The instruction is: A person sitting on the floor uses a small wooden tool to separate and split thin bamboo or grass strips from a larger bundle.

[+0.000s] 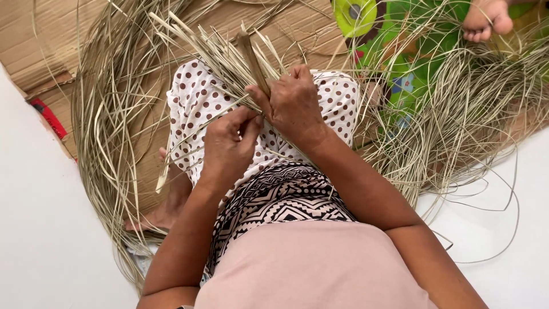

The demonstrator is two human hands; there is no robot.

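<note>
My right hand (293,106) is closed around a bundle of dry pale grass strips (214,48) together with a brown stick-like tool (251,60) that points up and away from me. My left hand (229,143) sits just below it, with its fingers pinching strips at the base of the bundle. Both hands rest over my lap, which is covered by a white cloth with brown dots (197,100). The strips fan out to the upper left from my grip.
Long loose grass strips (106,114) curve around my left side and pile at the right (474,120). Brown cardboard (40,40) lies beneath. A green patterned mat (412,46) is at the top right, with another person's bare foot (486,20) on it. My own foot (154,217) shows below.
</note>
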